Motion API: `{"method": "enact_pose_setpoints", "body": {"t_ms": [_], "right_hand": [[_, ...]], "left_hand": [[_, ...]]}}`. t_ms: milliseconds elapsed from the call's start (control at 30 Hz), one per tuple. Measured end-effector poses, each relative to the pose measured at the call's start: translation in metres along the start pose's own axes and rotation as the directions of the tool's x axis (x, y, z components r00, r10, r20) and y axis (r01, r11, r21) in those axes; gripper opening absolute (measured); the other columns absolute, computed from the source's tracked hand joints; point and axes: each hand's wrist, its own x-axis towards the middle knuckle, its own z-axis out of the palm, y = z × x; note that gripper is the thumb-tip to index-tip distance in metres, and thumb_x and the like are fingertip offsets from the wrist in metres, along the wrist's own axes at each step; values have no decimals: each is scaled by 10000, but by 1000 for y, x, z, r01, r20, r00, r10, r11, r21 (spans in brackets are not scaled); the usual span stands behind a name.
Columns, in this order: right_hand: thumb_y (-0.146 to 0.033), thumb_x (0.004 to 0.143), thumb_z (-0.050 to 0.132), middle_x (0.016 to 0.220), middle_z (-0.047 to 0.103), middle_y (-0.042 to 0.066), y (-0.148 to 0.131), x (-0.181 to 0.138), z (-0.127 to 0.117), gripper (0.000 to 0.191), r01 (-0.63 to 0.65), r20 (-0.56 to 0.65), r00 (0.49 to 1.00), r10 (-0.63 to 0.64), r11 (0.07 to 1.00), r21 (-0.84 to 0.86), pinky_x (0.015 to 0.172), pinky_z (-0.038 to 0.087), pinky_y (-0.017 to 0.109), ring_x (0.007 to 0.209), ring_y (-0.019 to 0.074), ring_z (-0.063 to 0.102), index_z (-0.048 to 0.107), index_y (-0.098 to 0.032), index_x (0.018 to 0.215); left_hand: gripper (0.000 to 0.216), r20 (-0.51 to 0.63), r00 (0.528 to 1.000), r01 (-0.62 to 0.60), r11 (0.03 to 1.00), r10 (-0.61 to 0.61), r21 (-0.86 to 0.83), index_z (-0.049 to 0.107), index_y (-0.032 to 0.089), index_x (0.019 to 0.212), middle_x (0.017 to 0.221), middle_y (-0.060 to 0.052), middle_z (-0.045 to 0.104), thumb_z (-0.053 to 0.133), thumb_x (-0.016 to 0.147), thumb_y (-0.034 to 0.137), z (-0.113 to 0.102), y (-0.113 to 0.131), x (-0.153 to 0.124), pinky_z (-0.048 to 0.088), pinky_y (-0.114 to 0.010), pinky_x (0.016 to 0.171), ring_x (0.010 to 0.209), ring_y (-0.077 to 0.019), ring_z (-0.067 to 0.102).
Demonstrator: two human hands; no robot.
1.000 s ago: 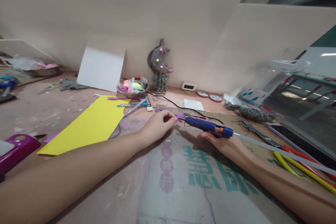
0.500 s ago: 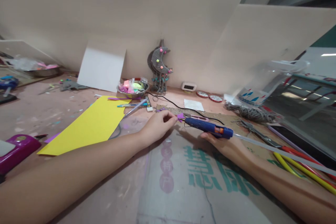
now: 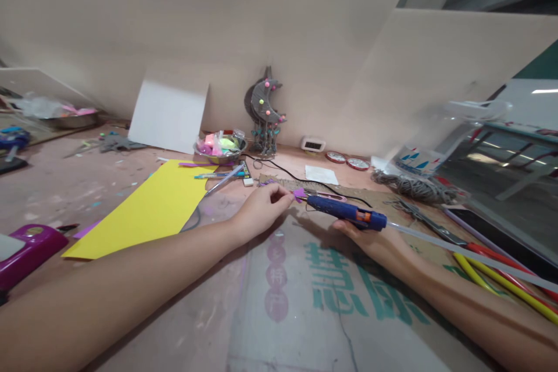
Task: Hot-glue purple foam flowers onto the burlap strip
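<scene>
Between its thumb and fingers, my left hand [image 3: 263, 207] pinches a small purple paper piece [image 3: 299, 193]. My right hand [image 3: 370, 241] is closed round a dark blue hot glue gun [image 3: 335, 207], whose handle is mostly hidden. The gun's metal tip points left and meets the purple piece or sits right beside it; which one I cannot tell. From the gun's rear a long clear glue stick [image 3: 436, 241] runs to the right. Below both hands lies a printed cardboard sheet [image 3: 300, 331] under a clear covering.
Yellow paper [image 3: 148, 209] and a magenta tool [image 3: 35, 256] are on the left. Behind stand a bowl of wrapped colourful clay [image 3: 222, 145] and a grey moon ornament [image 3: 264, 102]. Scissors [image 3: 431, 224], grey cord [image 3: 405, 186] and a phone-like dark slab [image 3: 501, 238] are at right.
</scene>
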Motion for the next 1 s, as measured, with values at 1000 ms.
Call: {"method": "enact_pose_setpoints", "body": {"t_ms": [1000], "right_hand": [[-458, 681, 562, 700, 697, 12, -2, 2, -1, 283, -88, -41, 995, 87, 996, -19, 546, 506, 271, 638, 212, 641, 668, -213, 776]], "left_hand": [[260, 3, 999, 34, 998, -34, -58, 523, 159, 696, 662, 6, 533, 474, 777, 401, -2, 4, 0, 371, -225, 600, 641, -118, 487]]}}
